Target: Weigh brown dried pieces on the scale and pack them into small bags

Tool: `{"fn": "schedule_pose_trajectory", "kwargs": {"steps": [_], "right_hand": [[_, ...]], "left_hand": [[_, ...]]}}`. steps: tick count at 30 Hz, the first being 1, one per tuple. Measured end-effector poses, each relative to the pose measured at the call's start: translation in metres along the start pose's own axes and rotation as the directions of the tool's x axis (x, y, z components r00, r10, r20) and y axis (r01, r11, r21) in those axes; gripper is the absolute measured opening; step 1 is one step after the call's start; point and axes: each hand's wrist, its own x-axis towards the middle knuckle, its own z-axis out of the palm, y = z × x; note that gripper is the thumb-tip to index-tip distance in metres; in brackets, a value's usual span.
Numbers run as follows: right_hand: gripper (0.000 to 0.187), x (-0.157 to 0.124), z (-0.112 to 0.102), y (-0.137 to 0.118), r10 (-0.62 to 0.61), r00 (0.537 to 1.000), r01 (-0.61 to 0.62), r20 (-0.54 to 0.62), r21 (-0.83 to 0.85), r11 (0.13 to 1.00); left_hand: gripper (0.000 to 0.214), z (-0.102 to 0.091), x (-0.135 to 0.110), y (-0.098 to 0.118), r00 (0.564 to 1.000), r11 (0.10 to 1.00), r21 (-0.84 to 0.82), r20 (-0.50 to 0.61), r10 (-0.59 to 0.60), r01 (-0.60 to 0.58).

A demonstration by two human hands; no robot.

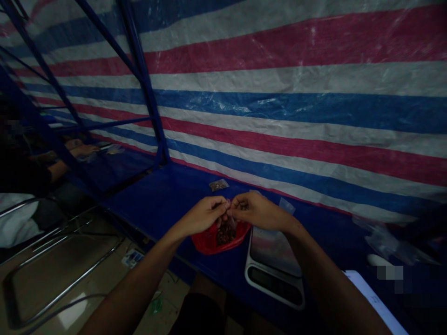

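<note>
My left hand and my right hand meet fingertip to fingertip above a red bag that holds small dark brown pieces. Both hands pinch the top of a small clear packet between them; what it holds is too dim to make out. The red bag lies on the blue table near its front edge. A digital scale with a shiny top sits just right of the bag, under my right wrist. A small filled clear packet lies further back on the table.
A striped red, white and blue tarp hangs behind the table. Blue metal frame bars rise at the left. Another person's arms rest at a table far left. Clear plastic bags and a white device lie at the right.
</note>
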Motion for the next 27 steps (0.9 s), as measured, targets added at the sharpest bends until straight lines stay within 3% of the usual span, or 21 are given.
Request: {"fn": "schedule_pose_trajectory", "kwargs": {"steps": [6,16,20,22,25,27], "right_hand": [[0.031,0.001,0.001,0.000,-0.044,0.999,0.043,0.007,0.054,0.998],[0.019,-0.001,-0.003,-0.006,-0.100,0.994,0.096,0.033,0.104,0.990],[0.016,0.001,-0.004,-0.002,-0.097,0.992,0.085,0.082,0.147,0.985],[0.016,0.002,-0.006,0.003,-0.095,0.994,0.088,0.049,0.131,0.988],[0.016,0.001,-0.008,0.007,-0.076,0.997,0.078,-0.028,0.076,0.994],[0.015,0.001,-0.007,0.006,-0.067,0.997,0.069,-0.036,0.060,0.996]], "left_hand": [[0.035,0.000,-0.004,0.000,0.999,0.997,-0.074,-0.043,-0.006,0.003],[0.039,-0.003,-0.011,0.009,0.997,0.989,-0.124,-0.005,0.081,-0.081],[0.041,-0.005,-0.014,0.002,0.997,0.978,-0.199,0.042,0.063,-0.053],[0.042,-0.007,-0.015,-0.002,0.999,0.966,-0.255,0.025,0.039,-0.032],[0.042,-0.007,-0.021,-0.004,0.997,0.984,-0.163,-0.053,0.060,-0.068],[0.036,-0.002,-0.025,-0.004,0.978,0.987,0.004,-0.134,0.158,-0.159]]}}
